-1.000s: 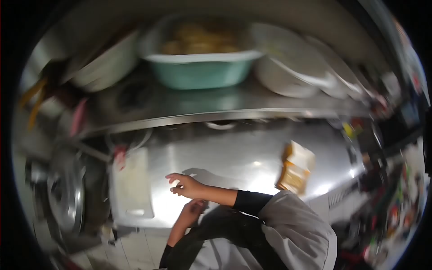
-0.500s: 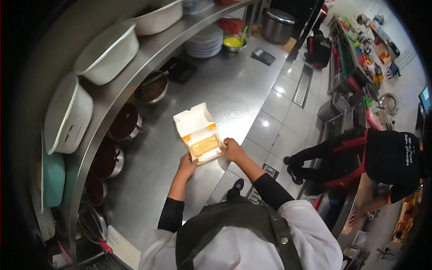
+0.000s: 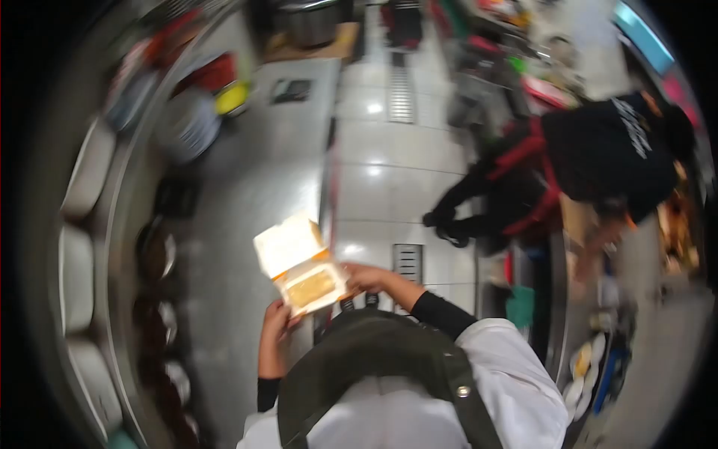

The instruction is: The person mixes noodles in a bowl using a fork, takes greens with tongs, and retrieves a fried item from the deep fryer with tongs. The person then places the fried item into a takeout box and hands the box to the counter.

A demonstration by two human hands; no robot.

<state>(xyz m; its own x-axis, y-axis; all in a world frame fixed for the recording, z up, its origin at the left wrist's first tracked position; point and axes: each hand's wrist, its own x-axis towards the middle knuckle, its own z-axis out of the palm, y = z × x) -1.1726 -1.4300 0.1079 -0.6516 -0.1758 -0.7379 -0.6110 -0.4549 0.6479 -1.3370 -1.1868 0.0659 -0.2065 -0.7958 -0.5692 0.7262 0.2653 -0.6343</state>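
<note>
Between my two hands is a small cardboard food box (image 3: pixel 288 251), white inside with orange on its outer edges, its lid tipped back. A pale yellow block of food (image 3: pixel 311 289), too blurred to name, lies in the box's base. My left hand (image 3: pixel 278 322) grips the near left corner with its fingers closed. On the right side wall my right hand (image 3: pixel 363 278) is closed too. The box is over the near edge of the steel counter (image 3: pixel 239 224), close to my apron.
Blurred pots (image 3: pixel 158 251) line the counter's left side below a shelf with white tubs (image 3: pixel 77 277). Stacked plates (image 3: pixel 188 126) and a yellow bowl (image 3: pixel 232 97) stand farther back. To the right, across the tiled floor (image 3: pixel 374 191), a co-worker (image 3: pixel 609 150) in black leans at another counter.
My view has swung to the right. The open box has come off the counter toward me and the counter's edge, still in both hands.
</note>
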